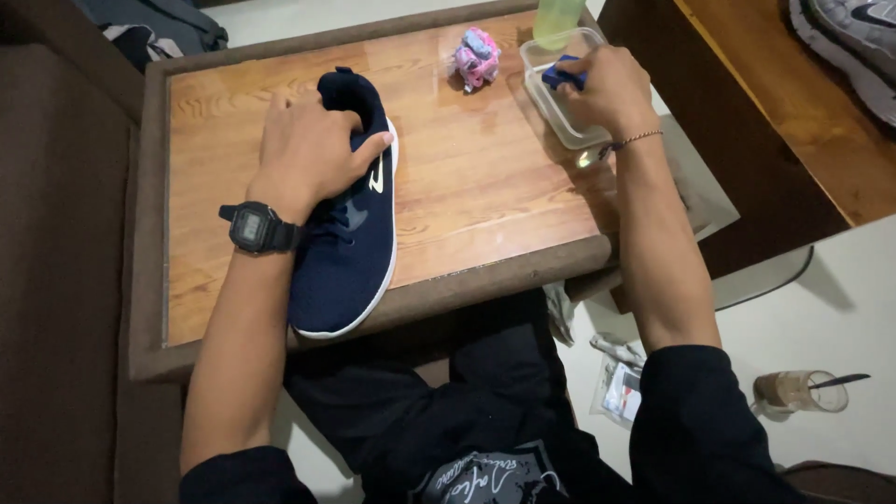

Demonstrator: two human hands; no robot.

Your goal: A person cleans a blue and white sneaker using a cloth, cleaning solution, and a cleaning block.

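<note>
Navy knit mesh covers the shoe (350,233), which lies on the wooden bench (467,205) with its white rubber sole turned to the right and its toe over the near edge. The left hand (303,154) presses down on its collar, fingers curled over the opening. The right hand (611,89) pinches a small blue sponge (560,77) in the clear plastic tub (551,103) (thin-walled, near the bench's corner); a hard push might tip it off.
</note>
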